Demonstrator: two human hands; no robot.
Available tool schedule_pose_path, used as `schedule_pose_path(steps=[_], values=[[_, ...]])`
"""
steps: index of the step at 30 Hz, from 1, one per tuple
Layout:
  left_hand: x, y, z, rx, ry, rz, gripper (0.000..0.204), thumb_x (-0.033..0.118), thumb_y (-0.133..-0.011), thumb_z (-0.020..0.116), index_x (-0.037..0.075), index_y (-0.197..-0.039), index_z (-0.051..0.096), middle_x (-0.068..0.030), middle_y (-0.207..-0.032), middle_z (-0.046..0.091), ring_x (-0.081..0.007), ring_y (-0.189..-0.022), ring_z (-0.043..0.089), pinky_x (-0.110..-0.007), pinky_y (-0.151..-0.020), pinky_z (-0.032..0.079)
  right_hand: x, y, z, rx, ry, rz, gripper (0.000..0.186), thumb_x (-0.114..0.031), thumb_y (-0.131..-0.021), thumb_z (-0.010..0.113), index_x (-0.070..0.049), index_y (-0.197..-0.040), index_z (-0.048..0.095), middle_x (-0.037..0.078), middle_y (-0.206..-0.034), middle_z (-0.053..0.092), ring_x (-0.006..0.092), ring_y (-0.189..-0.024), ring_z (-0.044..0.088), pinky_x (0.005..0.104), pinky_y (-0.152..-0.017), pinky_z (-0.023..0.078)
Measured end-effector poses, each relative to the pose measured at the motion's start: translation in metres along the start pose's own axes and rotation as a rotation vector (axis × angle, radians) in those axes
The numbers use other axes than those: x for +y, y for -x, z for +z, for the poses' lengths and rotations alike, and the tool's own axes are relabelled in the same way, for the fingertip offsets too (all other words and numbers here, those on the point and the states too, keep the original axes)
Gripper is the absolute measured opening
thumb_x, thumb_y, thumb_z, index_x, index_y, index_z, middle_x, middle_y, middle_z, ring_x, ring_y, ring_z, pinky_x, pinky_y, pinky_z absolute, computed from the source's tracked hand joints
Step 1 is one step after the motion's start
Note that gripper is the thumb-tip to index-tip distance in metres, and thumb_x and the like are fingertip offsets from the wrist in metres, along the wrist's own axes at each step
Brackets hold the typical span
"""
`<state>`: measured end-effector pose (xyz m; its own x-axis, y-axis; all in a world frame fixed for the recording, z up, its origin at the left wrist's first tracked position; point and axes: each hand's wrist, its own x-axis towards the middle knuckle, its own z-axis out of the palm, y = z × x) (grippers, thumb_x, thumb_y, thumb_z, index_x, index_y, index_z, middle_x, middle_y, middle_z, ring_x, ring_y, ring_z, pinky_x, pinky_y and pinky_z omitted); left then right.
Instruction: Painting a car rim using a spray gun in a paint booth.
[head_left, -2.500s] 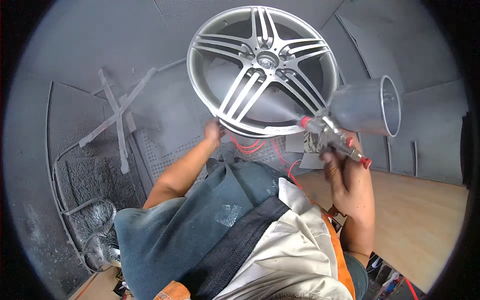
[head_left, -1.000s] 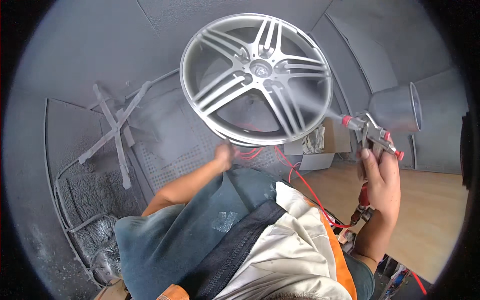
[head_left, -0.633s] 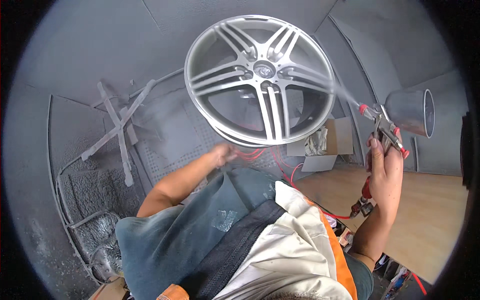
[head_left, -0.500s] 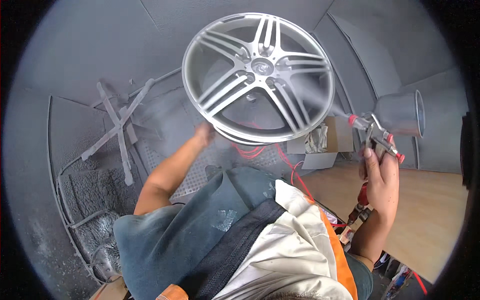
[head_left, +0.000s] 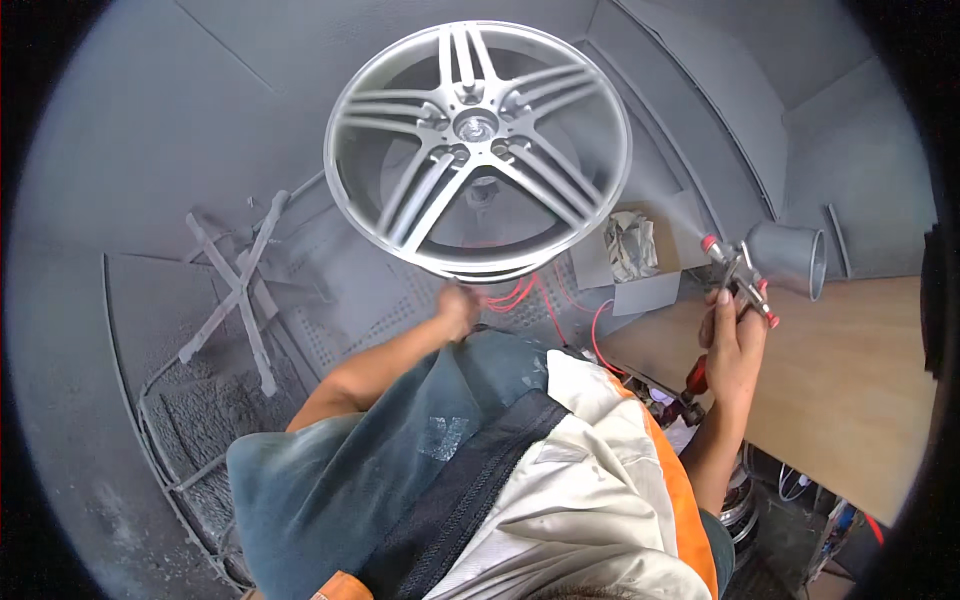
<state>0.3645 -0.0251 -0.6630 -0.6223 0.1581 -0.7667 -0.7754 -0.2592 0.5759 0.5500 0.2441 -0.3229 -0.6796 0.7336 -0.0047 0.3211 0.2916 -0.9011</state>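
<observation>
A silver five-spoke wheel rim [head_left: 476, 128], its spokes partly blurred, is raised above the floor at the upper middle. My right hand [head_left: 736, 345] is closed on a silver spray gun [head_left: 741, 276] with red knobs and a metal cup [head_left: 790, 258] on it. A pale mist comes from its red nozzle toward the rim's right side. My left hand [head_left: 455, 310] is just below the rim's lower edge. It is blurred, and I cannot make out its fingers or whether it touches anything.
A grey-coated cross-shaped stand [head_left: 236, 295] is at the left. Behind the gun is an open cardboard box [head_left: 645, 298] with crumpled paper. A red hose [head_left: 600, 335] lies below. A plywood board [head_left: 830, 380] fills the lower right, against grey booth walls [head_left: 130, 170].
The rim's spokes have rotated, and it appears farther left in view. The gun in my right hand sits lower and farther left than half a second ago. My left hand has shifted right and down.
</observation>
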Motion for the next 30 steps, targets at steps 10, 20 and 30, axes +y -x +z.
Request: schedule_pose_path(steps=[10,20,30], values=[[-0.01,0.001,0.029,-0.17,-0.126,-0.328,0.02,0.012,-0.096,0.051,0.002,-0.113,0.055,-0.0071,-0.105,0.063,-0.0197,-0.098,0.062,-0.032,-0.084,0.052,0.015,0.043,-0.004,-0.1,-0.037,0.034,0.02,-0.016,-0.098,0.046,0.0,-0.089,0.054,0.0,-0.059,0.047,0.0075,-0.051,0.042,0.0237,-0.047,0.034],[-0.006,0.0,0.032,-0.136,-0.078,-0.267,0.018,0.015,-0.095,0.055,0.006,-0.11,0.058,-0.0039,-0.105,0.064,-0.0163,-0.099,0.061,-0.029,-0.084,0.049,0.004,0.05,-0.01,-0.158,-0.02,0.071,0.021,-0.017,-0.098,0.045,0.001,-0.091,0.054,0.001,-0.062,0.049,0.0088,-0.053,0.044,0.0257,-0.05,0.037],[-0.001,0.011,0.033,-0.203,-0.108,-0.271,0.02,0.017,-0.093,0.06,0.006,-0.11,0.058,-0.0043,-0.108,0.064,-0.0161,-0.101,0.06,-0.028,-0.086,0.047,-0.004,0.055,-0.01,-0.252,0.067,0.076,0.025,-0.012,-0.094,0.05,0.003,-0.113,0.053,0.007,-0.084,0.059,0.012,-0.067,0.053,0.0271,-0.062,0.044]])
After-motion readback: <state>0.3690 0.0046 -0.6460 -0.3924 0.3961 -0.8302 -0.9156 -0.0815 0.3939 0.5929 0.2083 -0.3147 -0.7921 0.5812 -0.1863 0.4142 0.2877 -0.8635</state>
